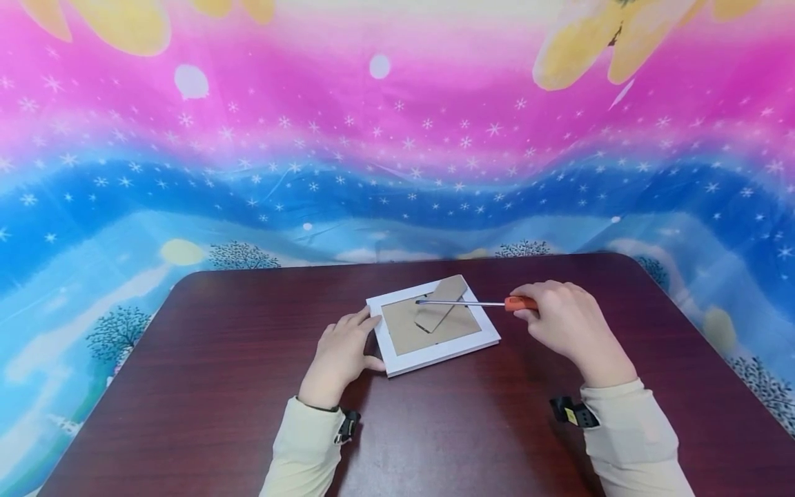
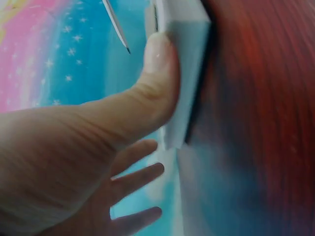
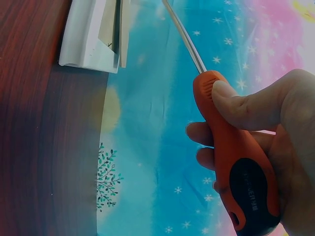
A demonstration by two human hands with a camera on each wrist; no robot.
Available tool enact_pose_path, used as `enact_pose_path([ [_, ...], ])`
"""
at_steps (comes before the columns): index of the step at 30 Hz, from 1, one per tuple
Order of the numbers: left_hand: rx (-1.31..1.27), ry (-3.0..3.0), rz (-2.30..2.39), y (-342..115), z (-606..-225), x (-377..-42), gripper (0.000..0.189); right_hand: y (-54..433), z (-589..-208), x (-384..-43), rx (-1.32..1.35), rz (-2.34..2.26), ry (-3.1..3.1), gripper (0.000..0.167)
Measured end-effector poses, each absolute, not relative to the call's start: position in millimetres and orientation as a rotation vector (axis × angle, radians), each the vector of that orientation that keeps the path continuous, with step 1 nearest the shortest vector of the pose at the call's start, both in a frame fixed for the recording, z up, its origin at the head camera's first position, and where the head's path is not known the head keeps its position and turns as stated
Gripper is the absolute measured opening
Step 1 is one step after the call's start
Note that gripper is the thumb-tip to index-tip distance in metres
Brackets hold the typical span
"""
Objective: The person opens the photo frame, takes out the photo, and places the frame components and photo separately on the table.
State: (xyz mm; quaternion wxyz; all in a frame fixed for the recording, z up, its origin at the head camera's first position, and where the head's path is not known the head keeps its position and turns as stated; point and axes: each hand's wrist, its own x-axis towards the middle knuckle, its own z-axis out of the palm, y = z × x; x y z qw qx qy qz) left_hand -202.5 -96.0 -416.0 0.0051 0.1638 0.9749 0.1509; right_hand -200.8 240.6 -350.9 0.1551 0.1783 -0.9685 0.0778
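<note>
A white picture frame (image 1: 407, 359) lies face down on the table, its brown backing board (image 1: 397, 321) and hinged easel stand (image 1: 448, 295) facing up. At its left side my left hand (image 1: 340, 352) steadies it, fingers spread along the edge and thumb near the front corner. The left wrist view shows the thumb (image 2: 160, 73) pressed against the frame's side (image 2: 189, 54), the other fingers fairly straight. My right hand (image 1: 568, 321) grips a screwdriver by its orange and black handle (image 3: 231, 137). Its metal shaft (image 1: 468, 304) reaches left above the stand and backing, the tip over the board's upper part.
The dark reddish wooden table (image 1: 205, 386) extends around the frame on all sides. Behind it hangs a colourful cloth (image 1: 348, 152) with snowflakes and trees. Each wrist wears a black strap (image 1: 574, 413) beside a light sleeve.
</note>
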Motion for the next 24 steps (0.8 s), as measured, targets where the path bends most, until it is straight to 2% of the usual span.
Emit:
enact_pose_path([
  [6,0.664,3.036,0.583,-98.7,-420.2,-206.3,0.074,239.3,-352.3,-201.4,0.516,0.221,-2.773,0.023],
  [24,0.578,3.066,0.496,-91.4,-426.0,-201.1,0.072,238.2,-351.9,-201.1,0.525,0.224,-2.790,0.025],
])
